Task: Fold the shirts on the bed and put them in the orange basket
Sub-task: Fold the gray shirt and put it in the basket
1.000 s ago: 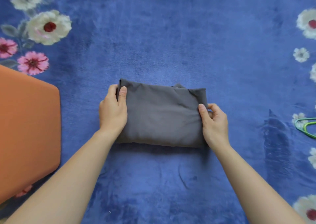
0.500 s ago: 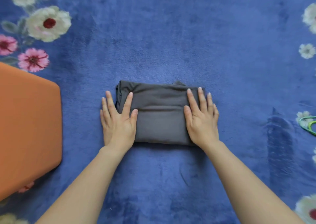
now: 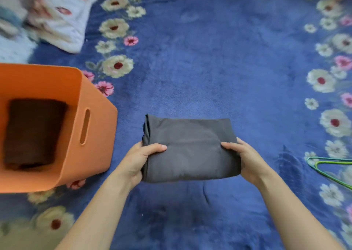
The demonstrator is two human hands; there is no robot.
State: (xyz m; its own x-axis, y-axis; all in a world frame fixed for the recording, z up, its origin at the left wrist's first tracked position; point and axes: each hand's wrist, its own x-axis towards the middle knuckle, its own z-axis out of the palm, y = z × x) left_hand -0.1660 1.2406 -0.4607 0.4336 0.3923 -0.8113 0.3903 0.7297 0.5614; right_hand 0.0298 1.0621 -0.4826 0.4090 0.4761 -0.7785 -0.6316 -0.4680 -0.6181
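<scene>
Left hand (image 3: 141, 160) and right hand (image 3: 245, 160) each grip one end of the folded dark grey fabric shirt (image 3: 190, 150), thumbs on top, fingers tucked under. It looks held just off the blue flowered bed cover (image 3: 209, 68). Folding done, right? (OP)

Yep, I'd say this is the carry step. The orange plastic basket (image 3: 99, 135) sits off to the left with a dark folded garment (image 3: 32, 133) already inside. Next it needs to swing left over the rim and go down flat on that one, keeping both ends pinched so the fold doesn't flop open. (reply)
</scene>
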